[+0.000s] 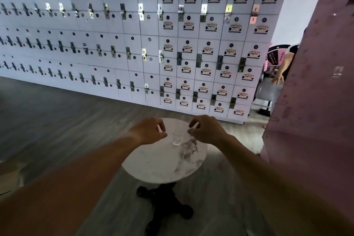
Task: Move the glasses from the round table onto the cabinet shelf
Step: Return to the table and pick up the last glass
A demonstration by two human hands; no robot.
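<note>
A small clear glass (176, 137) stands upright on the round white marble table (153, 166), near its far side. My left hand (150, 130) hovers just left of the glass, fingers curled and apart, holding nothing. My right hand (206, 129) hovers just right of the glass, fingers also curled and apart; the blur hides whether anything is in it. Neither hand touches the glass. No cabinet shelf interior is visible.
The table stands on a black pedestal base (164, 203) on grey wood flooring. A wall of white lockers (134, 44) runs behind. A tall pink panel (316, 82) rises at the right. Beyond it a person's arm (283, 69) and a grey chair (268, 90) show.
</note>
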